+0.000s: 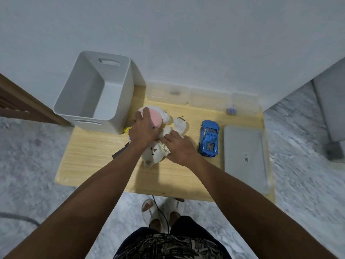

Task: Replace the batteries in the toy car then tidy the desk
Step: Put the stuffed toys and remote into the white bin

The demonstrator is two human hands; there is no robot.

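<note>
A white plush toy (153,153) with a pink belly lies in the middle of the wooden desk (97,152). My left hand (142,128) grips its upper body, fingers curled over the pink part. My right hand (178,147) grips the toy near its neck and arm. The blue toy car (208,138) stands on its wheels just right of my right hand, untouched. Something small and yellow (126,129) peeks out at the left of my left hand, and a dark object (120,151) shows under my left wrist.
A large grey bin (97,90) stands at the desk's back left. Clear plastic boxes (205,99) line the back edge against the wall, one with a small purple item (231,110). A flat grey lid (244,157) lies at the right. My sandalled feet (160,212) stand below the desk's front edge.
</note>
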